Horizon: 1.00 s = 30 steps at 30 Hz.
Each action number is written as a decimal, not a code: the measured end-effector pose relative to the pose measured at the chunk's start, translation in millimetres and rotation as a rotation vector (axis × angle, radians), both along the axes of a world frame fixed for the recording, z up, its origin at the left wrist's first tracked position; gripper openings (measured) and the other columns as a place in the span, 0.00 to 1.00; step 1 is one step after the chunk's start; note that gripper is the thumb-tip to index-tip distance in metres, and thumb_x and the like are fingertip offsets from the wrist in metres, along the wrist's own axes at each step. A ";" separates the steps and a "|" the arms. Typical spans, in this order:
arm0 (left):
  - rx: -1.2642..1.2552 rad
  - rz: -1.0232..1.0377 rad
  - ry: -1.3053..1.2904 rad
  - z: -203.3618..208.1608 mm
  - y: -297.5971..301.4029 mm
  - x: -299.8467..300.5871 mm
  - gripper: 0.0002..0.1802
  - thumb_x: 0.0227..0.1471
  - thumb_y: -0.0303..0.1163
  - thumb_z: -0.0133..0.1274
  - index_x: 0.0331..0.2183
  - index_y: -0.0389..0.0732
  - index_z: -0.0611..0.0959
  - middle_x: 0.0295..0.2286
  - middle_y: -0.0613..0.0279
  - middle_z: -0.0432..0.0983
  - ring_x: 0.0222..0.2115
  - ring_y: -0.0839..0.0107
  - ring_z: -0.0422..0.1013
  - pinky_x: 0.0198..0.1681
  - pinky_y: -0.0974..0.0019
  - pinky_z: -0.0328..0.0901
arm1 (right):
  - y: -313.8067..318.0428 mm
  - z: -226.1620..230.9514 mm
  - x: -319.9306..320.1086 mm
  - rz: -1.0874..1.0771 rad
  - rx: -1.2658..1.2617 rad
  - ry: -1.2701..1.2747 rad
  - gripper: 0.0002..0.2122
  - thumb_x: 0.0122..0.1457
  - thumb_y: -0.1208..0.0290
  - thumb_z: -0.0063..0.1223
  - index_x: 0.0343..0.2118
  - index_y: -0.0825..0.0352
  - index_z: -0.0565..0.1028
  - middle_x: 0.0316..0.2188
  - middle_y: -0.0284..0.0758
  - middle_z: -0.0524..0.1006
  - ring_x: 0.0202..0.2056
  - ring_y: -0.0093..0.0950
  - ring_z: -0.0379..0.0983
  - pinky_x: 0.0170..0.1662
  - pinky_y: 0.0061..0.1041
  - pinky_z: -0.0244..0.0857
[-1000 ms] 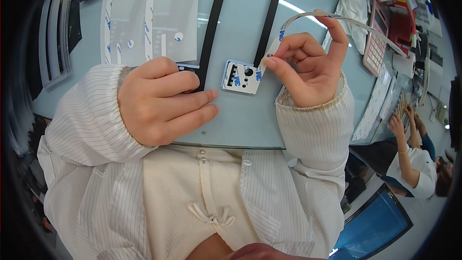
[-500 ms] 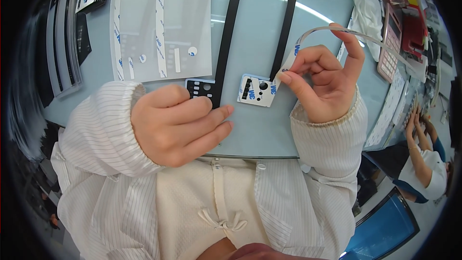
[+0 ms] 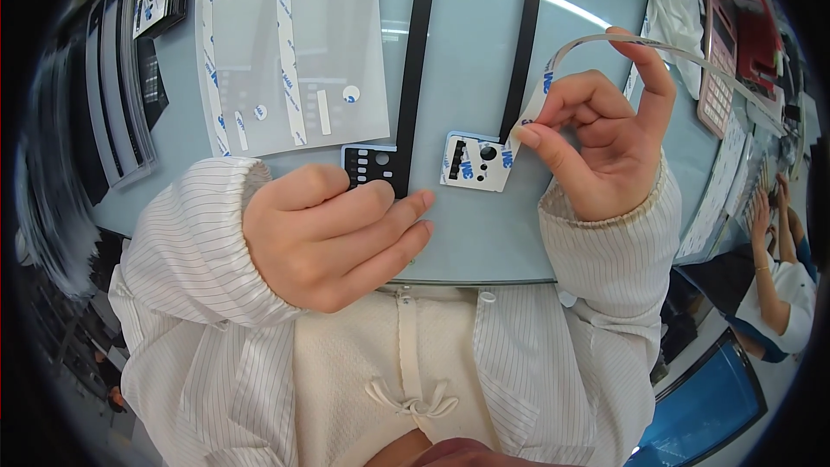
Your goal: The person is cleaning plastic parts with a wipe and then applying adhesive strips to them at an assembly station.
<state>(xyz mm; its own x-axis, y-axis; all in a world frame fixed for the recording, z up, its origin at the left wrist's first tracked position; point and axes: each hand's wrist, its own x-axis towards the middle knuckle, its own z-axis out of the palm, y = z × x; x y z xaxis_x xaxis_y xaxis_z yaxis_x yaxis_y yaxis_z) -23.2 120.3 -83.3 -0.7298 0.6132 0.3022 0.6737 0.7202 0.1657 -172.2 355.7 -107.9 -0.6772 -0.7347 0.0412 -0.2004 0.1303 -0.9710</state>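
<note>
My right hand [image 3: 609, 143] pinches a narrow white tape strip with blue print [image 3: 546, 78] between thumb and forefinger. From the pinch the strip arches up past a raised finger and trails off to the right. Just left of the pinch lies a small white-backed plate with cutouts [image 3: 475, 162], at the foot of a long black strip [image 3: 525, 35]. My left hand [image 3: 337, 233] rests closed, knuckles up, over the near edge of a black plate with cutouts [image 3: 381, 162]. Another long black strip [image 3: 419, 52] runs away from that plate. The left thumb is hidden, so anything beneath those fingers cannot be seen.
A translucent sheet with white tape strips and small pieces [image 3: 242, 52] lies at the far left. Beyond it stand stacked dark panels [image 3: 112, 78]. To the right are a pink calculator [image 3: 716, 78] and a crumpled white bag [image 3: 670, 0]. Another person's arms [image 3: 769, 251] show at far right.
The whole picture has shifted slightly to the right. Both hands, the tape strip and the plates keep nearly the same places relative to one another.
</note>
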 end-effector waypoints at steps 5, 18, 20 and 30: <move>0.003 -0.004 0.000 -0.6 -0.3 -0.7 0.12 0.41 0.31 0.58 0.33 0.43 0.85 0.36 0.67 0.83 0.29 0.75 0.67 0.29 0.72 0.52 | -0.2 0.4 -0.9 -0.001 -0.005 -0.012 0.43 0.49 0.90 0.60 0.63 0.62 0.46 0.32 0.39 0.76 0.33 0.25 0.77 0.42 0.25 0.74; 0.013 0.002 0.000 -1.2 0.5 -1.1 0.13 0.41 0.31 0.58 0.34 0.43 0.85 0.36 0.66 0.83 0.29 0.75 0.67 0.29 0.72 0.52 | 0.1 -0.5 -0.6 0.001 -0.012 0.002 0.42 0.49 0.90 0.59 0.63 0.64 0.46 0.31 0.38 0.76 0.32 0.24 0.76 0.42 0.24 0.74; 0.033 0.001 0.001 -0.5 1.1 -1.3 0.12 0.38 0.30 0.58 0.31 0.40 0.84 0.35 0.64 0.83 0.29 0.74 0.69 0.29 0.72 0.54 | -0.7 -0.4 -0.3 0.002 -0.015 -0.003 0.42 0.49 0.90 0.59 0.63 0.64 0.46 0.31 0.38 0.76 0.32 0.24 0.76 0.42 0.24 0.74; 0.063 -0.007 0.013 -2.1 0.7 -1.9 0.12 0.34 0.29 0.58 0.28 0.38 0.84 0.33 0.60 0.82 0.29 0.73 0.71 0.29 0.72 0.57 | -0.8 -2.3 -1.4 0.019 0.007 0.071 0.42 0.49 0.89 0.60 0.63 0.64 0.47 0.31 0.38 0.76 0.32 0.24 0.77 0.42 0.23 0.74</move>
<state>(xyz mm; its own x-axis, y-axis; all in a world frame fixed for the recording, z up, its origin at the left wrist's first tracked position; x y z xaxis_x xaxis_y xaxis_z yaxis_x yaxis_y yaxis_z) -25.1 121.1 -85.4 -0.7213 0.5979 0.3497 0.6811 0.7038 0.2016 -173.6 354.9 -110.2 -0.6584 -0.7480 0.0838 -0.2716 0.1323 -0.9533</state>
